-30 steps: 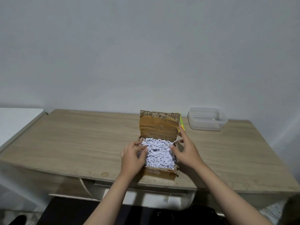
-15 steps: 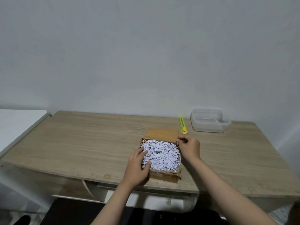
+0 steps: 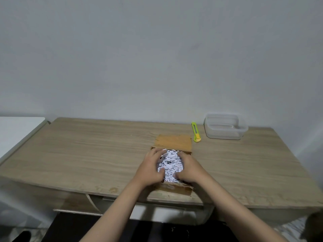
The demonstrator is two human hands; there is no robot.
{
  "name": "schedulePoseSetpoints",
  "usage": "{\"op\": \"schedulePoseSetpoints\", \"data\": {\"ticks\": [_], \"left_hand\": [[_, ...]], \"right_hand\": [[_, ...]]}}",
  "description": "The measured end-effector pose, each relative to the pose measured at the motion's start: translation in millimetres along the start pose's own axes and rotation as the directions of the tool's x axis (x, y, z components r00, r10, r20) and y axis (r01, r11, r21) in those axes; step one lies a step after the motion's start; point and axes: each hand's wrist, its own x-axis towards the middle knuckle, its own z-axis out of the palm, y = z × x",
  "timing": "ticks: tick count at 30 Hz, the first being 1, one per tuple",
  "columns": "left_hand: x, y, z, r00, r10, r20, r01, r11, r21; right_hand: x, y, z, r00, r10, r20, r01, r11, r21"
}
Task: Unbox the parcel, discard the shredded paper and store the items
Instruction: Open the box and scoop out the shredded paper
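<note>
Two bare hands were sunk into the parcel at the near edge of the wooden table (image 3: 87, 154). Furthest left stood a white surface (image 3: 17, 130), just beside the table's left end. Moving right, the left hand (image 3: 151, 167) curled around the left side of the shredded paper (image 3: 170, 163), fingers bent and pressed into the white heap, thumb tucked against its near part. The cardboard box (image 3: 174, 188) sat open under both hands, filled with that paper, and its back flap (image 3: 173, 142) lay folded flat on the table behind it. The right hand (image 3: 189, 169) cupped the paper's right side the same way, fingers bent into the pile. Whatever else the box held was hidden beneath the shreds. Right of the flap lay a yellow-green box cutter (image 3: 196, 132), and further right, near the wall, stood a clear plastic container (image 3: 225, 126).
</note>
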Motion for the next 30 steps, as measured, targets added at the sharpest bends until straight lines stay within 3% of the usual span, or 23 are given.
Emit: {"op": "schedulePoseSetpoints", "data": {"ticks": [3,6,11,15,19,23,25,28,30], "left_hand": [[20,2,-9,0.935,-0.098,0.342,0.1,0.995,0.011],[34,4,-14,0.852,-0.213,0.479,0.15,0.975,0.167],[44,5,-13,0.81,-0.283,0.513,0.111,0.934,0.339],[41,3,-6,0.81,-0.267,0.522,0.034,0.91,0.413],[36,2,-1,0.871,-0.204,0.447,-0.049,0.87,0.491],[31,0,2,0.93,-0.159,0.33,-0.027,0.869,0.495],[32,0,1,0.925,-0.158,0.345,-0.02,0.888,0.459],[34,5,-11,0.865,-0.156,0.477,-0.009,0.945,0.326],[37,6,-16,0.83,-0.16,0.535,-0.019,0.949,0.315]], "right_hand": [[9,-4,-5,0.989,0.042,0.14,-0.033,0.998,-0.062],[18,-1,-10,0.977,0.06,0.205,-0.051,0.998,-0.048],[24,10,-11,0.971,0.017,0.239,-0.033,0.998,0.062],[23,11,-1,0.982,-0.067,0.174,0.082,0.993,-0.083],[21,15,8,0.988,-0.136,0.066,0.144,0.979,-0.142],[22,21,14,0.99,-0.14,-0.015,0.137,0.984,-0.118],[25,21,11,0.993,-0.115,0.015,0.116,0.989,-0.091],[28,20,0,0.985,-0.092,0.146,0.097,0.995,-0.029],[28,19,-2,0.975,-0.093,0.203,0.111,0.991,-0.076]]}}
